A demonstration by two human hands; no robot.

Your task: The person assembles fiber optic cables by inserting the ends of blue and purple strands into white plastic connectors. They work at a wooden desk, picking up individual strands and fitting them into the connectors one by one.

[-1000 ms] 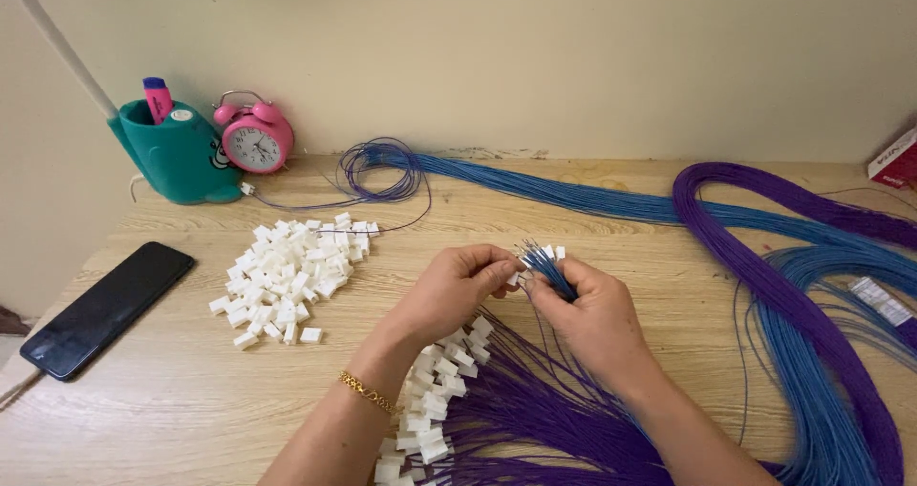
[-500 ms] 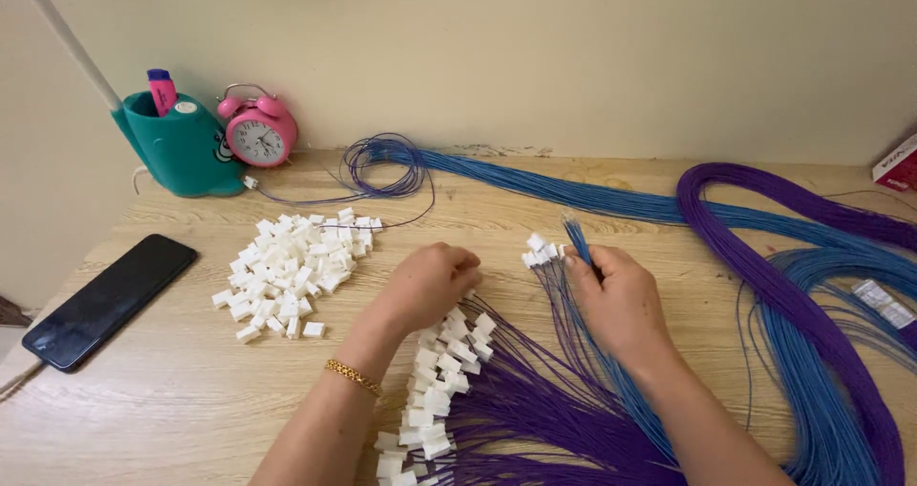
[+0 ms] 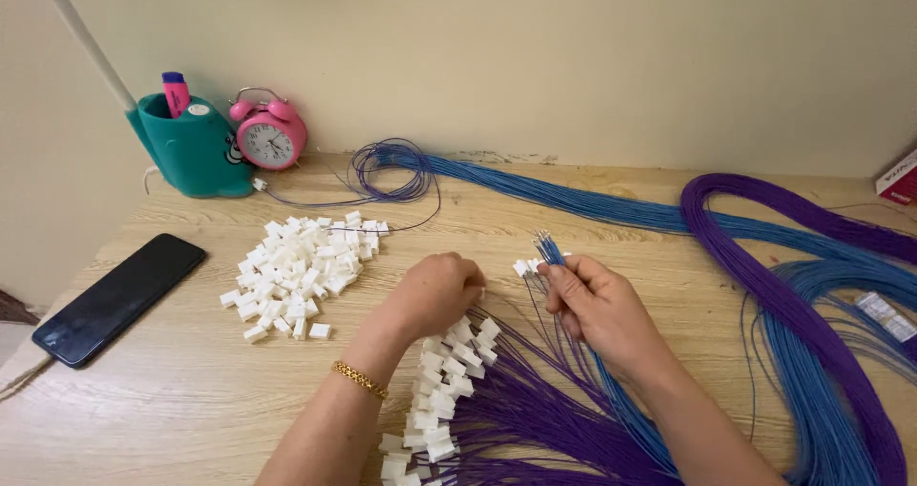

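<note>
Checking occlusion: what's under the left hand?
The left hand rests curled on white connectors joined to purple wires, which emerge below it on the table. Whatever its fingers grip is covered.

The right hand [image 3: 597, 305] pinches thin blue wires [image 3: 549, 250] upright; the left hand [image 3: 435, 293] rests curled on wired white plastic connectors [image 3: 449, 362] (purple leads attached) on the pale wooden worktop [image 3: 191, 400].
</note>
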